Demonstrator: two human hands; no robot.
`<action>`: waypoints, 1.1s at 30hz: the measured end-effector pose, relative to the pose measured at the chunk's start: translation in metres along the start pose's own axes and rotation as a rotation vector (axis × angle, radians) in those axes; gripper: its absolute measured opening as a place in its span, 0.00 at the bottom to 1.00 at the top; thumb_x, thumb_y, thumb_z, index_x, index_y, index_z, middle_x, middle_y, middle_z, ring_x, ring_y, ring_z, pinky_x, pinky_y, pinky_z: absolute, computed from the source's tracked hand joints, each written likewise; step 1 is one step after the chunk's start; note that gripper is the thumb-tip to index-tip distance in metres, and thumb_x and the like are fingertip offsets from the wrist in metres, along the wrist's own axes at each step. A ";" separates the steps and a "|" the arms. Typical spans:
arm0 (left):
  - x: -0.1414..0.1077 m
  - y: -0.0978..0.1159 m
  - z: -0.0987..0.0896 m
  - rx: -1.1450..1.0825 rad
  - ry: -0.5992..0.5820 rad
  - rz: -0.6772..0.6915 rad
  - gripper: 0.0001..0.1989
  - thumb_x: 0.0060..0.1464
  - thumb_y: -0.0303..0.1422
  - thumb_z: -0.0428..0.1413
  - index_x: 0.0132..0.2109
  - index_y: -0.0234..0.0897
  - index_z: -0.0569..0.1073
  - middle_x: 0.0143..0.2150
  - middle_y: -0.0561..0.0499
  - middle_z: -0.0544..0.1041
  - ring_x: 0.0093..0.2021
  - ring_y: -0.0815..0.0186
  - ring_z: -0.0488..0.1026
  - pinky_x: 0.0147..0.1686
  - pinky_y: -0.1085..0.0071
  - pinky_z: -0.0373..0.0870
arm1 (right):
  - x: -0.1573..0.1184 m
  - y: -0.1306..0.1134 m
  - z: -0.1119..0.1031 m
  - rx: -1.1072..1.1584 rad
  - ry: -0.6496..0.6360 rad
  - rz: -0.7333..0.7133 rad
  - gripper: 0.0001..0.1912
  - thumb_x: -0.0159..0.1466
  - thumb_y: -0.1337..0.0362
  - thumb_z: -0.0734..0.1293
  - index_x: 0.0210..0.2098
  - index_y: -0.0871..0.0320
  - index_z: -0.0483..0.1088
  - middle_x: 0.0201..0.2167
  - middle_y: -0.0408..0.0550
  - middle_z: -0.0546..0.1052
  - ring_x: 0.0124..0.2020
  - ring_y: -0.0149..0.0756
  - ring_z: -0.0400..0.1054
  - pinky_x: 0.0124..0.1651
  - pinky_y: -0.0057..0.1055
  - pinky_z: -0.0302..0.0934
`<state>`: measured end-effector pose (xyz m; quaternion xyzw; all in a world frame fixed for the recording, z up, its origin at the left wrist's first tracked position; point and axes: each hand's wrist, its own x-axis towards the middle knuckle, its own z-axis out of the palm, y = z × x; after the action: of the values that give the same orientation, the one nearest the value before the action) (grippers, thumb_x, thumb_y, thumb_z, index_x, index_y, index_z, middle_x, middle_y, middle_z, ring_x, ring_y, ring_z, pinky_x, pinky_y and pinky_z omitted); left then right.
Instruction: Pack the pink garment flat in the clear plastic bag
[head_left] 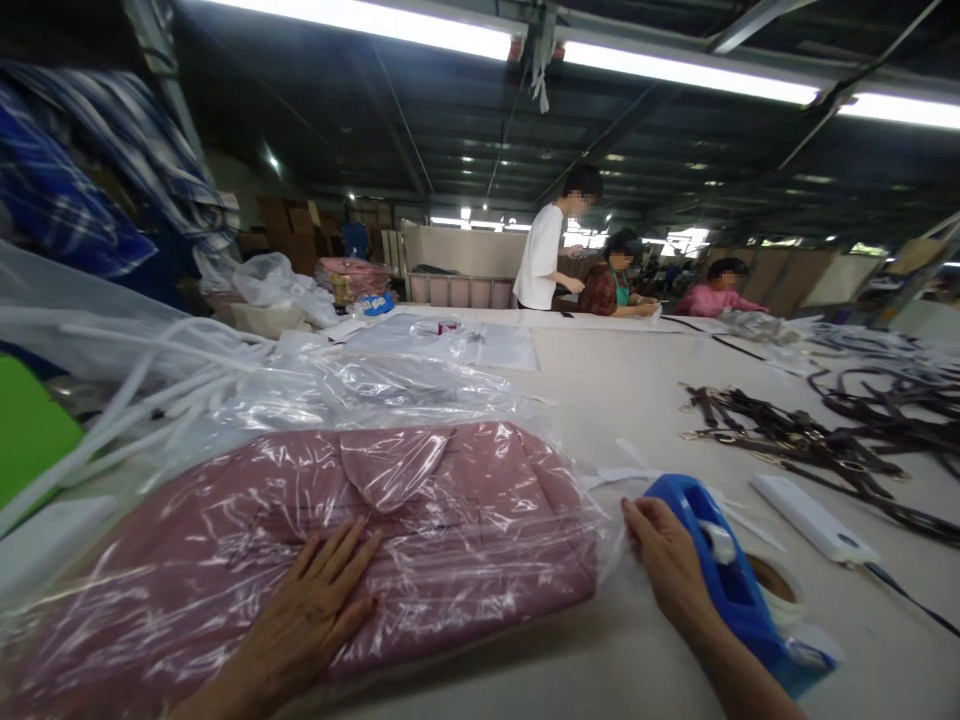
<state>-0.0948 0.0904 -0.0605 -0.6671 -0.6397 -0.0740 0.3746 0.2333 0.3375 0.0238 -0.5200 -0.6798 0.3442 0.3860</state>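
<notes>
A dusty-pink bag (450,540) in a clear plastic bag (540,530) lies across the table in front of me. My left hand (322,590) rests flat on the wrapped bag with fingers spread. At the right end of the wrapping, my right hand (664,545) has its fingers drawn together on the loose edge of the clear plastic bag. Just beside that hand stands a blue tape dispenser (731,580), partly covered by my forearm. A roll of tape (776,585) lies behind the dispenser.
Dark straps with metal buckles (795,430) and a white corded device (814,520) lie at the right. Clear plastic sheets (375,385) and white tubing (127,400) are at the left. Several people are at the table's far side, one in a white shirt (540,260).
</notes>
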 end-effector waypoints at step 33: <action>-0.015 0.002 0.024 -0.151 -0.003 -0.001 0.31 0.59 0.39 0.48 0.67 0.52 0.49 0.63 0.55 0.66 0.64 0.55 0.58 0.64 0.54 0.39 | -0.032 0.041 -0.118 -0.423 0.256 0.142 0.33 0.44 0.35 0.57 0.28 0.57 0.73 0.38 0.59 0.77 0.45 0.58 0.68 0.50 0.52 0.60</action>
<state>-0.1050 0.0923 -0.0869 -0.6930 -0.6333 -0.1214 0.3223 0.3613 0.3236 0.0377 -0.6750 -0.6440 0.1521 0.3264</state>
